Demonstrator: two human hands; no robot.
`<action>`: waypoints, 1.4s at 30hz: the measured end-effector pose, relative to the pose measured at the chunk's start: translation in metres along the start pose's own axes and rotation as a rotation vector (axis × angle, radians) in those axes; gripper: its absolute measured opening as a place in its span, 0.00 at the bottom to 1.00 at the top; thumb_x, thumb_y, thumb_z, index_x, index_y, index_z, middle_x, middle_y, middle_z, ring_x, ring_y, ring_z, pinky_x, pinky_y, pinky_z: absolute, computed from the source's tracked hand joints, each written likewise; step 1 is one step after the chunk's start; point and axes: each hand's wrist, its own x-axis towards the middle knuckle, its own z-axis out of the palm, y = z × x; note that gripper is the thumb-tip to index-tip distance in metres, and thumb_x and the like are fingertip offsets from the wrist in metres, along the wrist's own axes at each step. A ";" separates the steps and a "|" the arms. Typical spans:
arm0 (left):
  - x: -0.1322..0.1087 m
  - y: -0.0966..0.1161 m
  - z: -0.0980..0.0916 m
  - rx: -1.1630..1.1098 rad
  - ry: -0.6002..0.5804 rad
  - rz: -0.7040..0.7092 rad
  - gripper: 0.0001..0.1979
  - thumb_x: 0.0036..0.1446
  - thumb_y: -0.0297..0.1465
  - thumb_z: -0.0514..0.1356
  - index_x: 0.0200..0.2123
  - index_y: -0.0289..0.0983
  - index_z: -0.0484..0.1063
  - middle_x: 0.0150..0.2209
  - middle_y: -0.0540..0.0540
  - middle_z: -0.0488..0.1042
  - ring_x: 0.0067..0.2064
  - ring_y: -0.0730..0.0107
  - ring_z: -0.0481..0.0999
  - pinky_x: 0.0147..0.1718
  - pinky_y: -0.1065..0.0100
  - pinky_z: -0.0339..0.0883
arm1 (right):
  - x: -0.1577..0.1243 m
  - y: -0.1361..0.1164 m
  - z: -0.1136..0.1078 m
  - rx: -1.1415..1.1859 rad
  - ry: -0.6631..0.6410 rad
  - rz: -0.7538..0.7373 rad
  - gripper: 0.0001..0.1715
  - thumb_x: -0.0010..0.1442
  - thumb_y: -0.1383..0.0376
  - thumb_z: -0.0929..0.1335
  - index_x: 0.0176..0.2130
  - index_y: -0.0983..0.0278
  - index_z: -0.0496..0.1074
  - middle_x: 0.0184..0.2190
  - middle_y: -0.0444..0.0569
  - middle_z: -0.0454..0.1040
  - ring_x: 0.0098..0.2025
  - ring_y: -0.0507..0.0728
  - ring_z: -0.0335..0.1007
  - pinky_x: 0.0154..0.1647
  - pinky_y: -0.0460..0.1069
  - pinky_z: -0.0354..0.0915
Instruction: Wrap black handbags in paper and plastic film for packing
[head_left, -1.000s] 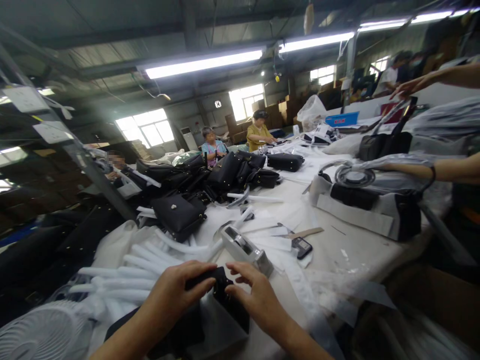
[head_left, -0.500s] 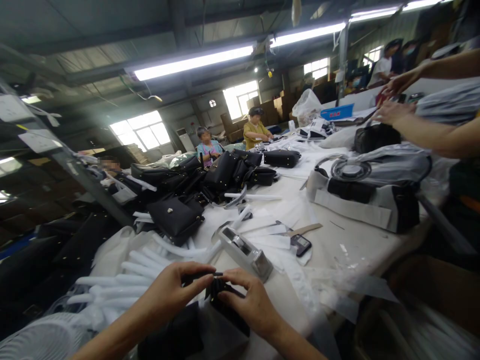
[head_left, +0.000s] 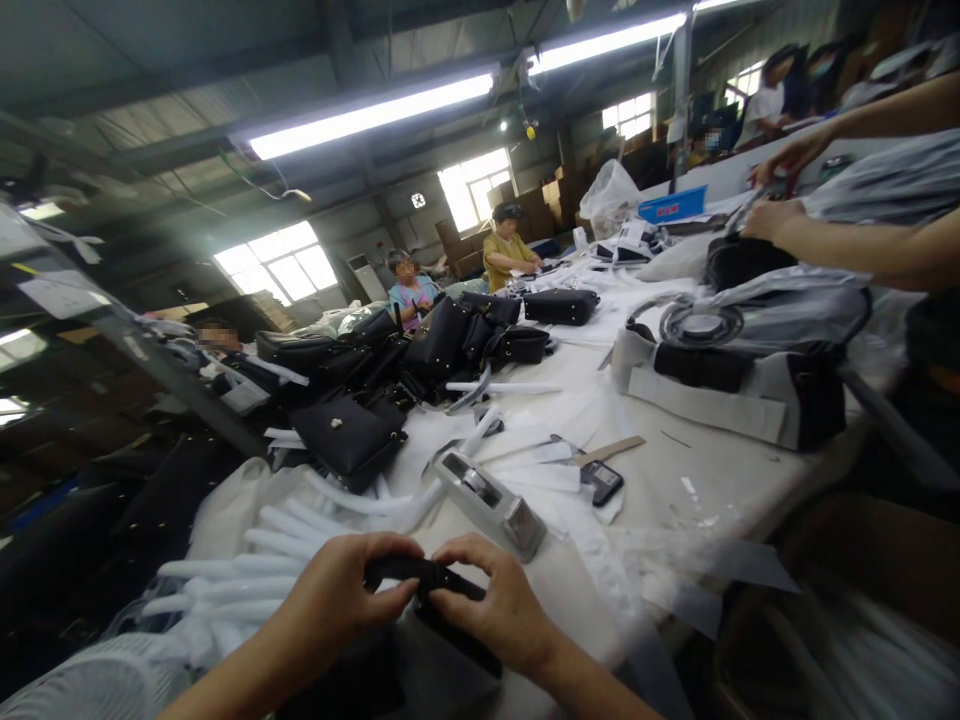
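Observation:
Low in the middle of the head view, my left hand (head_left: 349, 590) pinches a black strap (head_left: 397, 570) between thumb and fingers. My right hand (head_left: 499, 605) closes on the same strap from the other side, with the fingertips of both hands almost meeting. Beneath them is a dark bag (head_left: 469, 640) with pale wrapping about it, partly covered by my hands and arms. A grey tape dispenser (head_left: 487, 500) stands just beyond my right hand. White foam tubes (head_left: 281, 545) lie in a heap beyond and left of my left hand.
Black bags (head_left: 349, 435) pile up at the left. A wrapped bag (head_left: 720, 395) and a dark phone-like device (head_left: 602, 483) lie to the right. A co-worker's hands (head_left: 780, 205) work at upper right. A white fan (head_left: 97, 685) fills the lower-left corner beside a slanted metal post (head_left: 172, 370).
The strap's ends, bunched upright between my fingers before, now lie flatter, and both hands pinch closer together at the join. The view has shifted slightly. The co-worker's hands at right have moved.

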 end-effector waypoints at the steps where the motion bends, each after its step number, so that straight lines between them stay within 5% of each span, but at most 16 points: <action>1: 0.000 0.001 0.000 0.014 -0.005 0.002 0.12 0.50 0.32 0.63 0.40 0.41 0.80 0.37 0.51 0.83 0.40 0.63 0.81 0.41 0.71 0.70 | 0.000 0.001 0.000 0.002 0.003 -0.002 0.14 0.52 0.68 0.75 0.41 0.62 0.77 0.41 0.47 0.78 0.46 0.57 0.74 0.50 0.49 0.66; 15: 0.010 0.051 -0.013 0.570 -0.104 -0.006 0.12 0.49 0.32 0.61 0.37 0.46 0.81 0.36 0.47 0.83 0.39 0.56 0.81 0.35 0.65 0.64 | 0.001 -0.003 0.000 -0.063 0.017 0.008 0.14 0.52 0.70 0.76 0.40 0.57 0.81 0.38 0.45 0.78 0.43 0.56 0.74 0.48 0.49 0.66; 26: 0.003 0.041 0.010 0.630 -0.068 0.020 0.12 0.55 0.27 0.58 0.41 0.41 0.77 0.38 0.44 0.80 0.41 0.55 0.80 0.38 0.64 0.65 | -0.003 -0.002 0.009 -0.004 0.106 0.005 0.16 0.53 0.73 0.74 0.40 0.57 0.81 0.37 0.45 0.78 0.44 0.57 0.73 0.48 0.48 0.66; 38: 0.002 0.030 -0.002 0.145 -0.125 0.062 0.14 0.58 0.33 0.58 0.46 0.42 0.76 0.43 0.47 0.80 0.45 0.62 0.78 0.45 0.67 0.65 | -0.009 -0.002 0.006 -0.009 0.101 0.004 0.14 0.53 0.68 0.75 0.42 0.59 0.79 0.41 0.47 0.79 0.46 0.58 0.73 0.51 0.51 0.65; 42: 0.005 0.024 0.003 0.184 -0.033 -0.008 0.07 0.52 0.29 0.58 0.36 0.38 0.73 0.33 0.48 0.79 0.38 0.64 0.77 0.37 0.69 0.65 | -0.009 0.000 0.008 0.021 0.128 0.072 0.16 0.50 0.70 0.75 0.41 0.60 0.78 0.39 0.46 0.78 0.44 0.58 0.73 0.49 0.50 0.66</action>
